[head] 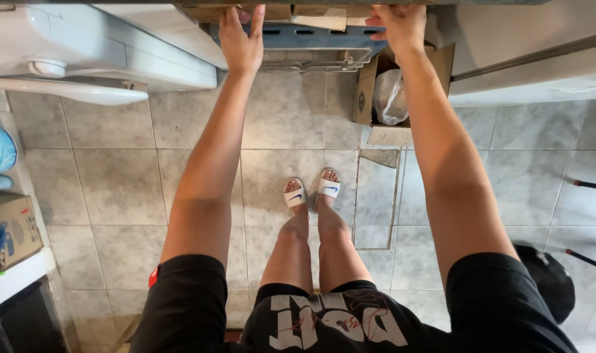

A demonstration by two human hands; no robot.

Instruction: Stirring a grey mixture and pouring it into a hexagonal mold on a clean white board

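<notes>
Overhead, both arms reach to 12 o'clock. Left hand [241, 39] lies flat, fingers together, palm on the blue-grey metal tray [311, 40]. Right hand [399, 25] curls over the tray's right end; grip closure cannot be told. Open cardboard box [376, 98] with a plastic bag [389, 97] sits just below at 1 o'clock, on the tiled floor [115, 183].

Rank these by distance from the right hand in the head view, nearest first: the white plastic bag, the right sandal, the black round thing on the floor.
From the right hand:
1. White plastic bag, in the cardboard box just below the hand.
2. Right sandal, on the tiles, mid-frame.
3. Black round thing, on the floor at the lower right.
</notes>
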